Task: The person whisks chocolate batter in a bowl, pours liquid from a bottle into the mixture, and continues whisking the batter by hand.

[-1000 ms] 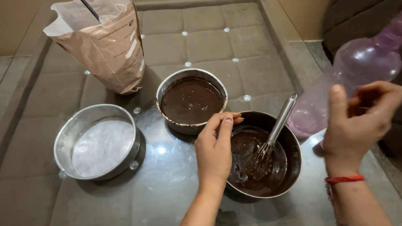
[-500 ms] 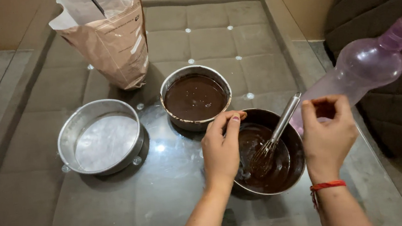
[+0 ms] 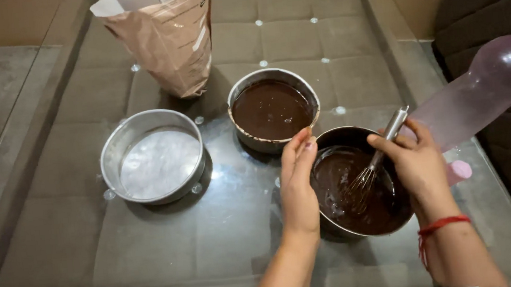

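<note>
Fingers of the right hand pinch the metal handle of a whisk, its wires sunk in dark batter. Left hand lies flat-fingered against the left rim of the mixing bowl, bracing it without closing on it, near right on the glass table. Filled with thick batter, that bowl probably handles heavy, and its rim looks smeared and slippery; the outer wall seems the safer hold.

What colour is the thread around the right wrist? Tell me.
Red thread, clearest in the head view.
</note>
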